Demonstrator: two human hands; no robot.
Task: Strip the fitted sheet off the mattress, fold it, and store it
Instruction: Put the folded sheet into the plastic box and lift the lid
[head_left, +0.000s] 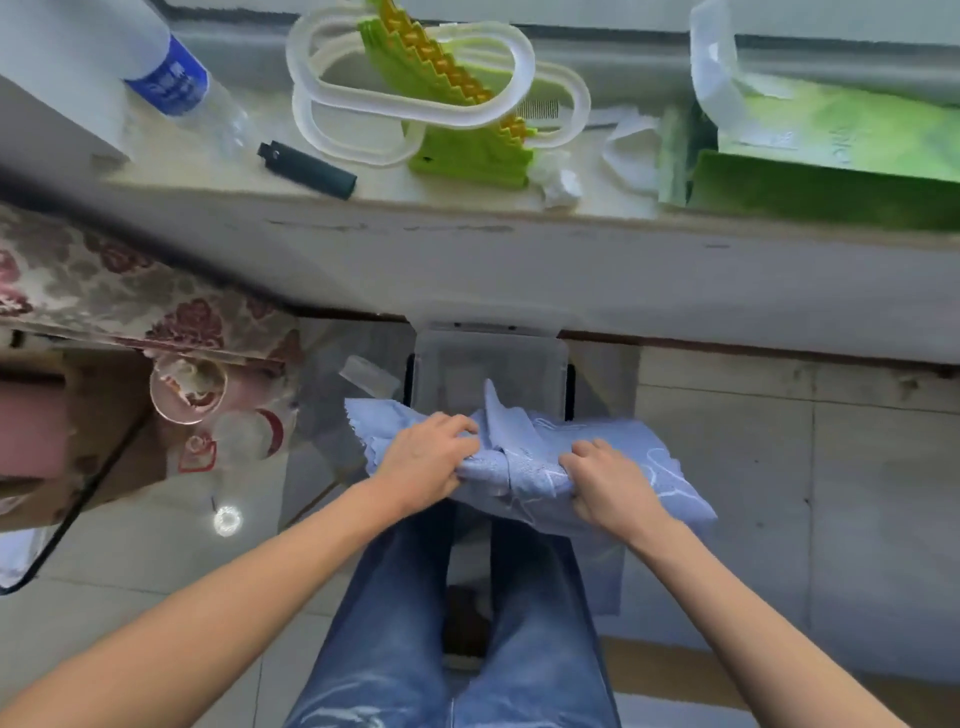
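**Both hands gripped the bundled sheet above a clear bin**

The left hand (427, 460) was curled closed on the left part of the folded blue sheet (524, 457), fingers bent over its upper edge. The right hand (610, 486) was clenched on the bundle's middle, knuckles up, cloth bunched under the fingers. The sheet sat in a thick, rumpled wad between the two hands, one corner sticking up at the centre and a flat end spreading out past the right wrist. It was held over the near rim of a clear plastic bin (488, 364) standing on the tiled floor against the wall. The person's legs in blue jeans (395, 623) were below the bundle. Higher up, a ledge (467, 208) carried a water bottle (182, 88), a dark cylinder (306, 170) and green plastic hangers (452, 114).
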